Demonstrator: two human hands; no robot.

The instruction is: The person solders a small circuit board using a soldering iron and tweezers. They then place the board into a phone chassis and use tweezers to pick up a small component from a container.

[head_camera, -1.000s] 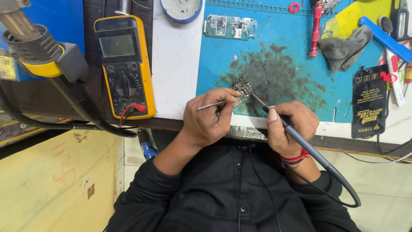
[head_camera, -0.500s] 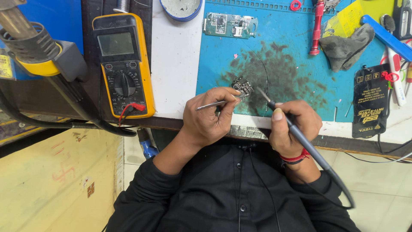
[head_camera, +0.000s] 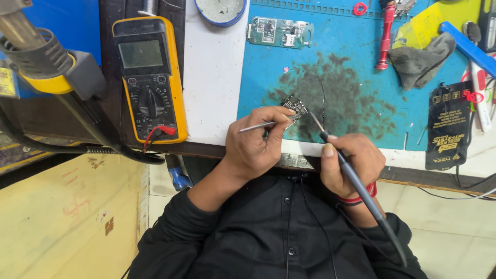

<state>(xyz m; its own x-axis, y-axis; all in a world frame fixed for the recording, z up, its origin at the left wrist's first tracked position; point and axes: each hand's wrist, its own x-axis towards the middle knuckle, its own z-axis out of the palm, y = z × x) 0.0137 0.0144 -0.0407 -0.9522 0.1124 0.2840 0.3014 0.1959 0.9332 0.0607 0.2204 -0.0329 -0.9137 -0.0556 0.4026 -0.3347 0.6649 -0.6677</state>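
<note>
Left hand [head_camera: 256,147] closed on tweezers [head_camera: 263,124] pinning small circuit board [head_camera: 295,105] on blue mat [head_camera: 356,77], right hand [head_camera: 351,163] closed around soldering iron [head_camera: 356,183], tip touching board, yellow multimeter [head_camera: 150,77] at 9 o'clock.

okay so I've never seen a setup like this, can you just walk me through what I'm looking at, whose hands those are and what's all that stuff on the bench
This is one view from a camera worn on a person's head, looking down at their own two hands over a workbench. The left hand holds metal tweezers against a small circuit board. The right hand holds a soldering iron, its tip near that board. They work on a stained blue mat. Around it lie a yellow multimeter, a second green circuit board, a red pen-shaped tool, a grey rag and a black flat battery.
</note>
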